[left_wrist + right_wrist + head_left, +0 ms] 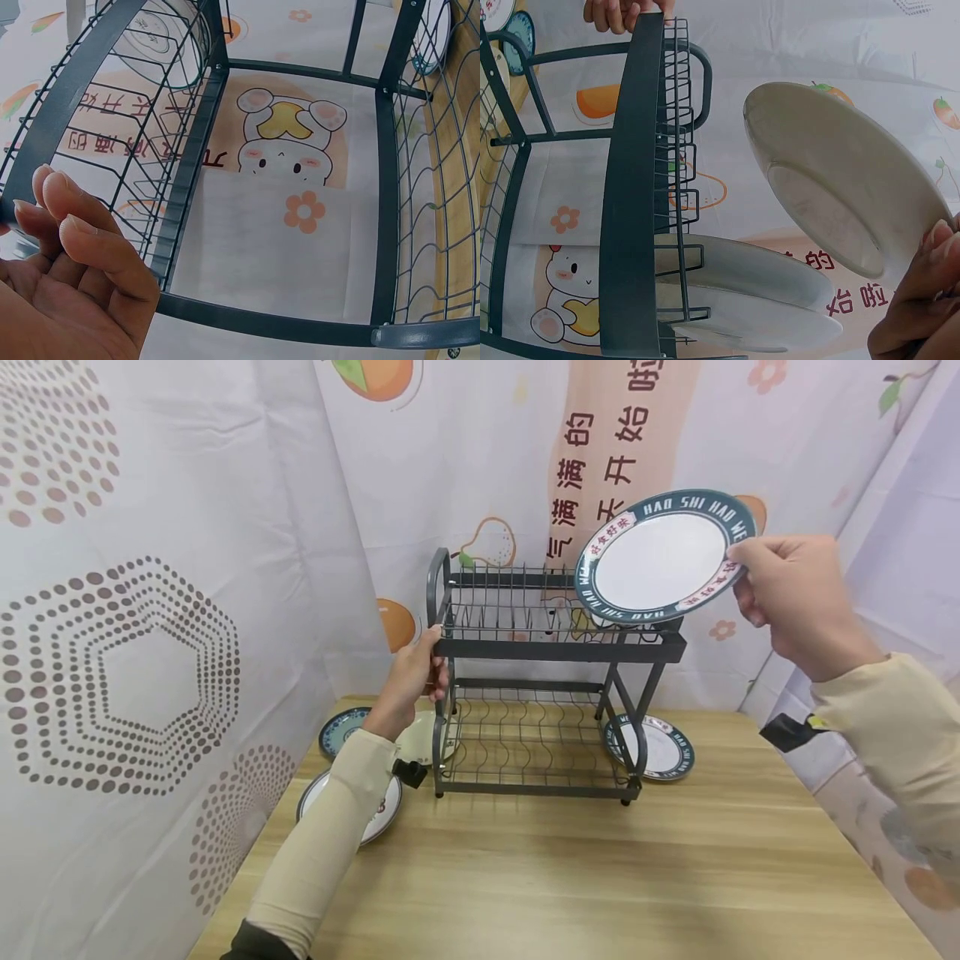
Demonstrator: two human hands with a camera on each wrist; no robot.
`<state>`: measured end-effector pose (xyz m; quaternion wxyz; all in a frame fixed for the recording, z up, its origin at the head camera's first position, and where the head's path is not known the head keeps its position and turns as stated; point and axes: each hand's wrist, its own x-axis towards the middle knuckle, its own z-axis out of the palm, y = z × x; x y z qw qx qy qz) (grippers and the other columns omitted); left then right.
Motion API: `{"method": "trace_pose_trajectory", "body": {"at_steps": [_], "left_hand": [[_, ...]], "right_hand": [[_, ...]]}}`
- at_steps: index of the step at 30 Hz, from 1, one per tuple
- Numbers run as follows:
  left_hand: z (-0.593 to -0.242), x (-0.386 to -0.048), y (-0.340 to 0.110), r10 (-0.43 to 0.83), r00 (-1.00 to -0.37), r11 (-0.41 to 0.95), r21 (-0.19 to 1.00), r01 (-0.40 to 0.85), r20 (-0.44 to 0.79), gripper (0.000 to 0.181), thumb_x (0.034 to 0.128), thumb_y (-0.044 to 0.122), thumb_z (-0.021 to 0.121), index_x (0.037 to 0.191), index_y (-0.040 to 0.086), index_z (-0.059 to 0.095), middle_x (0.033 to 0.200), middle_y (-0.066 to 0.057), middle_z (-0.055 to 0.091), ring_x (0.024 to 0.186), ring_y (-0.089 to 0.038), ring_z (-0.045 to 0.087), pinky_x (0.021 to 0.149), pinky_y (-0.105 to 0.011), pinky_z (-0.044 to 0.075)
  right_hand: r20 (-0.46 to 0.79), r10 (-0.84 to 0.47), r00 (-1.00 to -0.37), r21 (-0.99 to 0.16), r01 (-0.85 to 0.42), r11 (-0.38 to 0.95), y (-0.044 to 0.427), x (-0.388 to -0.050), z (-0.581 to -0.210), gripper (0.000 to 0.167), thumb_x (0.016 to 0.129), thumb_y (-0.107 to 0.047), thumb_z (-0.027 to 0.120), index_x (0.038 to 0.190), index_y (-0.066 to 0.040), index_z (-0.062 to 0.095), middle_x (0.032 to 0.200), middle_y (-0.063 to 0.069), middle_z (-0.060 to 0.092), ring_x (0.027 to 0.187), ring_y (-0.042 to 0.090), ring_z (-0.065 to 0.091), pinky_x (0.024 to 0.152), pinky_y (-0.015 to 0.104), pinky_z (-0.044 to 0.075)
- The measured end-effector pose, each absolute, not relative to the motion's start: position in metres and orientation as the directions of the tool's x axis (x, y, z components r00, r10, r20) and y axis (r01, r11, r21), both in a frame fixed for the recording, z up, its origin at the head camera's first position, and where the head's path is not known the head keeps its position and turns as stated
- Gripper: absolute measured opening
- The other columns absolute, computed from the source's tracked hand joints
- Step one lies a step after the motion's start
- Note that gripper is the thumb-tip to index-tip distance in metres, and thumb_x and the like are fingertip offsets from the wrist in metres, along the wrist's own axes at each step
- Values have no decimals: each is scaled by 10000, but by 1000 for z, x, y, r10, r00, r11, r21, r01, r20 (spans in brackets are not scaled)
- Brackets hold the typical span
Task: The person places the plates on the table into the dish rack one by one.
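Note:
A white plate with a dark green lettered rim (660, 560) is raised tilted above the right end of a dark two-tier dish rack (555, 650). My right hand (798, 593) pinches the plate's right edge, thumb on its face; its pale underside shows in the right wrist view. At the rack's upper left front corner, my left hand (416, 668) grips the frame with curled fingers. Two plates, one pale (742, 270) and one whiter (757, 319), stand side by side in the upper tier. In the head view the raised plate mostly hides them.
Left of the rack lie a blue-patterned plate (341, 727), a cream dish (420, 739) and a white plate (382, 814), partly behind my left arm. A green-rimmed plate (663, 747) lies at the rack's right foot. Printed cloth (480, 452) hangs behind the wooden table (570, 877).

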<state>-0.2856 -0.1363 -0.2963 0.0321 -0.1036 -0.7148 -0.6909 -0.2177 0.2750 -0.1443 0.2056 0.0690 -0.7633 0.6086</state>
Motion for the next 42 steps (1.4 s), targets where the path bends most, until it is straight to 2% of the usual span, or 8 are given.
{"method": "trace_pose_trajectory", "body": {"at_steps": [17, 20, 23, 25, 27, 29, 36, 42], "left_hand": [[-301, -285, -139, 122, -972, -4, 979, 204, 203, 585, 1026, 627, 469, 764, 104, 482, 602, -35, 562, 445, -149, 508, 441, -243, 431], [-301, -284, -140, 122, -972, 2, 979, 203, 201, 584, 1029, 624, 464, 765, 103, 481, 601, -34, 562, 446, -148, 508, 440, -245, 433], [-301, -283, -140, 115, -973, 10, 979, 201, 199, 583, 1031, 620, 459, 762, 104, 480, 599, -35, 561, 446, -149, 508, 436, -247, 433], [-301, -282, -140, 114, -973, 17, 979, 204, 201, 587, 1034, 622, 451, 761, 103, 478, 598, -33, 559, 446, -147, 510, 435, -248, 435], [-301, -283, -139, 112, -973, 20, 979, 204, 201, 591, 1034, 625, 449, 765, 99, 475, 597, -34, 556, 447, -147, 509, 435, -246, 435], [-301, -283, -139, 113, -973, 23, 978, 207, 203, 595, 1035, 628, 447, 769, 97, 473, 599, -33, 554, 448, -144, 509, 435, -243, 436], [-299, -283, -139, 118, -970, 24, 976, 216, 212, 586, 1040, 616, 441, 764, 100, 474, 599, -36, 554, 446, -145, 509, 439, -261, 439], [-298, -285, -138, 119, -969, 15, 976, 218, 215, 577, 1039, 609, 449, 757, 107, 481, 597, -35, 560, 445, -146, 514, 439, -253, 440]], "right_hand": [[520, 154, -840, -721, -335, 606, 247, -242, -141, 410, 970, -166, 477, 633, -18, 657, 471, 2, 553, 355, 116, 463, 389, 202, 364], [538, 158, -828, -679, -315, 663, 243, -246, -141, 440, 968, -198, 467, 609, -24, 653, 463, 3, 559, 431, 109, 509, 391, 225, 333], [561, 156, -813, -634, -301, 712, 238, -249, -141, 471, 970, -234, 452, 622, 8, 656, 470, 20, 575, 682, 46, 566, 642, 192, 415], [582, 152, -799, -601, -296, 742, 235, -250, -141, 480, 965, -248, 441, 625, 19, 649, 478, 36, 583, 810, 24, 536, 813, 243, 420], [613, 140, -778, -568, -311, 762, 233, -251, -141, 478, 956, -236, 436, 608, 24, 636, 467, 49, 571, 856, -4, 498, 918, 291, 340], [653, 123, -748, -528, -331, 782, 231, -254, -143, 472, 944, -210, 437, 561, 8, 605, 432, 32, 533, 852, 61, 495, 966, 362, 352], [775, 45, -630, -359, -380, 853, 224, -270, -147, 466, 902, -123, 454, 441, -58, 428, 380, -41, 298, 697, 298, 390, 957, 524, 331], [773, 22, -635, -298, -332, 895, 219, -277, -151, 459, 904, -130, 468, 451, -85, 407, 375, -88, 264, 506, 262, 353, 648, 383, 303]]}}
